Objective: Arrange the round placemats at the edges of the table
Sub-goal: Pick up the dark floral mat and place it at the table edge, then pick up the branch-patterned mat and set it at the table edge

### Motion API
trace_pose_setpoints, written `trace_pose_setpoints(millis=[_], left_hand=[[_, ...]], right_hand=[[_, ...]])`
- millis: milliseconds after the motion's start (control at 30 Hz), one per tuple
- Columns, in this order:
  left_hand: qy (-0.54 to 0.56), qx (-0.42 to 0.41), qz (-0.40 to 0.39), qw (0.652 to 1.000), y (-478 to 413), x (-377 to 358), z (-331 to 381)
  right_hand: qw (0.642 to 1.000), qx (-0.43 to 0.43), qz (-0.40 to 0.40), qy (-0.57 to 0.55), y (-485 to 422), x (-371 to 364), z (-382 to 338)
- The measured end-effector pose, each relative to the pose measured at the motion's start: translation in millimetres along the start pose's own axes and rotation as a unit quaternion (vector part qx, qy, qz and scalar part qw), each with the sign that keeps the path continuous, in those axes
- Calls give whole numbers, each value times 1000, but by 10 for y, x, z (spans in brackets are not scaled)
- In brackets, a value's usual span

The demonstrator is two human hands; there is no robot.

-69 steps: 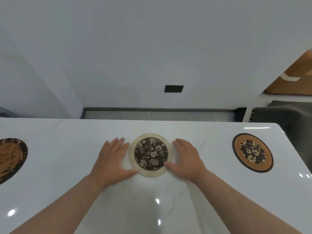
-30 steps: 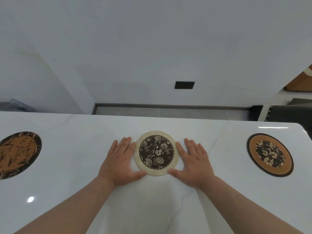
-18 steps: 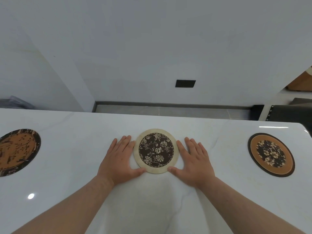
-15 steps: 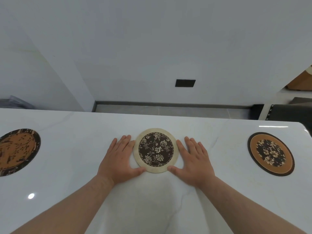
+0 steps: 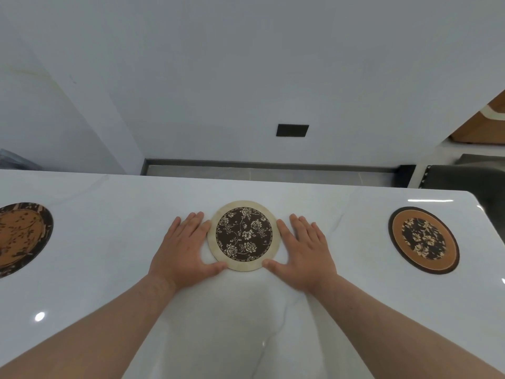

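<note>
Overhead, a glossy white table (image 5: 246, 324) meets a pale wall. Flat, straight-fingered left hand (image 5: 183, 250) and right hand (image 5: 306, 253) flank the cream-rimmed placemat (image 5: 244, 235) near the far edge, thumbs touching its rim.

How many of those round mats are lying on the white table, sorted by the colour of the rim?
Cream rim: 1, the cream-rimmed mat in the middle.
Dark rim: 2, the right mat and the left mat, which the picture's edge cuts off.
Total: 3 mats.
</note>
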State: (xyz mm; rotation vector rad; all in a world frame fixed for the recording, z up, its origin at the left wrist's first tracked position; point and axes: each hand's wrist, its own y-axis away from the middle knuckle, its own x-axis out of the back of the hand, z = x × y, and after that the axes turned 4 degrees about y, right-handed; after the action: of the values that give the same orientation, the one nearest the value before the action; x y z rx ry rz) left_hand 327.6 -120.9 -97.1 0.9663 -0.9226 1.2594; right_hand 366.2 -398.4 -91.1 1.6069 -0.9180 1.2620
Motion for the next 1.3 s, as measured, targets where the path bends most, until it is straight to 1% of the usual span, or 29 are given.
trace_pose_setpoints(millis=[100, 233, 333, 400, 433, 500, 567, 700, 767, 933, 1000, 1100, 1167, 1300], left_hand=[[4, 3, -16, 1000, -13, 13, 26], [4, 9, -53, 999, -30, 84, 74], [26, 8, -113, 993, -103, 215, 95], [60, 31, -159, 985, -105, 351, 83], [73, 50, -168, 982, -92, 414, 75], [113, 94, -155, 977, -63, 543, 45], [157, 118, -132, 971, -10, 690, 41], [176, 109, -99, 973, 176, 968, 79], [189, 101, -77, 974, 306, 1076, 119], [175, 63, -53, 981, 682, 1336, 261], [141, 56, -61, 986, 795, 1471, 306], [87, 55, -77, 992, 967, 1678, 371], [73, 56, -79, 993, 1099, 1812, 399], [83, 54, -40, 994, 1329, 2113, 491]], right_hand=[[1000, -1, -8, -2, -7, 13, 23], [998, -4, -56, -6, -23, 108, 3], [995, -3, -98, -4, -75, 249, 29], [994, -3, -102, -30, -98, 394, 40], [993, -12, -105, -53, -95, 470, 42], [990, -35, -104, -88, -67, 604, 31], [989, -46, -91, -108, -17, 697, 12], [977, -64, -49, -197, 168, 887, -116], [972, -66, -44, -222, 311, 1027, -187], [976, -38, -55, -206, 687, 1420, -359], [980, -28, -46, -190, 823, 1570, -406], [990, -14, -36, -136, 1030, 1749, -466], [992, -8, -41, -121, 1176, 1849, -549], [992, 6, -25, -122, 1435, 2055, -689]])
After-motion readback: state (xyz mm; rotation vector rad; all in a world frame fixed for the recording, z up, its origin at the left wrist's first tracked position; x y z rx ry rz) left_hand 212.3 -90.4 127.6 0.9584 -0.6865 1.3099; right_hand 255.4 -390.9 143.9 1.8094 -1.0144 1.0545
